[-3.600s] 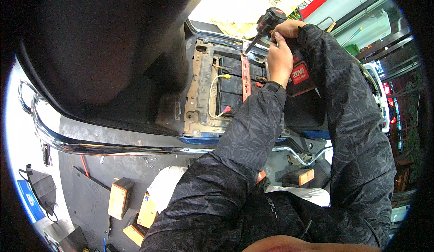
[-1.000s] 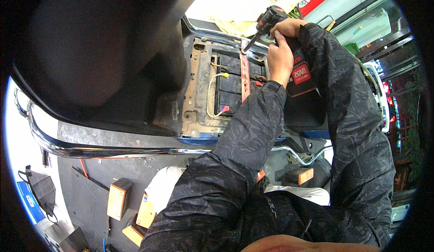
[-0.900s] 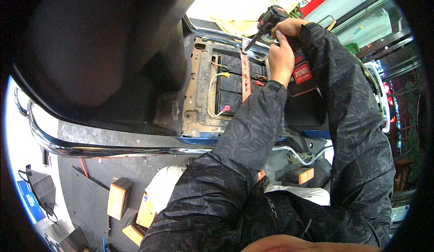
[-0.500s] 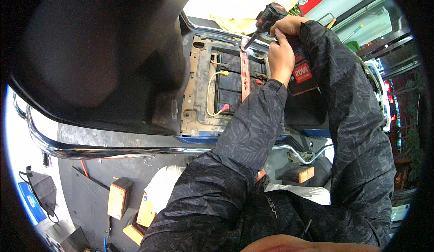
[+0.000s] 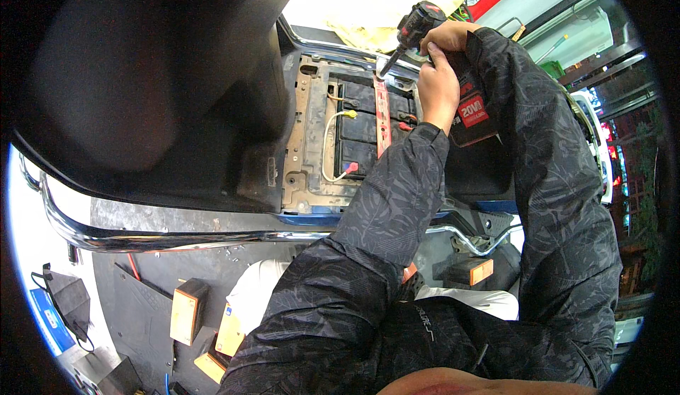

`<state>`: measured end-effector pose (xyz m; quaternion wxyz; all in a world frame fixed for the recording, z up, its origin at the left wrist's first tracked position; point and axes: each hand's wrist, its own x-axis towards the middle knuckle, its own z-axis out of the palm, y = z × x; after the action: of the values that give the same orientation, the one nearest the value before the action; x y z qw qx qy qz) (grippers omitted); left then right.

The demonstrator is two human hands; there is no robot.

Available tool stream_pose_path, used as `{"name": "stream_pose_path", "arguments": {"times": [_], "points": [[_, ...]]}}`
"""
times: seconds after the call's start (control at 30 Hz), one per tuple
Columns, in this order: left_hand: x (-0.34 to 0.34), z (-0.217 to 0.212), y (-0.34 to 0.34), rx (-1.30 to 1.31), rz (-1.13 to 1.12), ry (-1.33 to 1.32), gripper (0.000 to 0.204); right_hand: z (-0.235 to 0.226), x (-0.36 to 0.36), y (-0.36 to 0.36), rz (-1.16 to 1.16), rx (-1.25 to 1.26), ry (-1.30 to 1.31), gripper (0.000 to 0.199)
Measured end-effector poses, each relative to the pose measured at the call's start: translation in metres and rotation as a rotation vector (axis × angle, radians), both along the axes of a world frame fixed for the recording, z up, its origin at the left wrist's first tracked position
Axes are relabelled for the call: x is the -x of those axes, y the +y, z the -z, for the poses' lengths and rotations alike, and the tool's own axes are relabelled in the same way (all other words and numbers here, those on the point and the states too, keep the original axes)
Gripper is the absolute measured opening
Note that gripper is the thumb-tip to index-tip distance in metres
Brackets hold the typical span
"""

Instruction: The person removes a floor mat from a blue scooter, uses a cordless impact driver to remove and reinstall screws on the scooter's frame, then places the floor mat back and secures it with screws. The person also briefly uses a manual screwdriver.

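Power driver (image 5: 420,23) in 2 curled hands (image 5: 440,89)

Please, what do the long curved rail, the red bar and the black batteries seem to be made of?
Long rail: probably metal, chromed and polished; it gives bright, mirror-like reflections.
Red bar: perhaps painted metal, as its scuffed red coat shows paler patches.
Black batteries: their cases look like plastic, smooth and rather dull.

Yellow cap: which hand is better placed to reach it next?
Probably the left hand: it is nearer the yellow cap, while the right hand is farther off, near the head of the driver. Both seem to grip the driver.
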<state>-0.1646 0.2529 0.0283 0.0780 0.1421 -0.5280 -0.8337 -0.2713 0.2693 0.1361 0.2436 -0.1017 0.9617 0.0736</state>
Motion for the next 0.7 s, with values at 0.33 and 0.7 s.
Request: {"name": "stream_pose_path", "arguments": {"times": [0.33,0.7], "points": [[0.002,0.001,0.000,0.002,0.014,-0.020,0.096,0.008,0.012,0.006,-0.029,0.008,0.038,0.033],[0.006,0.008,0.001,-0.080,0.018,0.014,0.091,0.013,0.015,0.008,-0.022,0.025,0.051,0.031]]}}
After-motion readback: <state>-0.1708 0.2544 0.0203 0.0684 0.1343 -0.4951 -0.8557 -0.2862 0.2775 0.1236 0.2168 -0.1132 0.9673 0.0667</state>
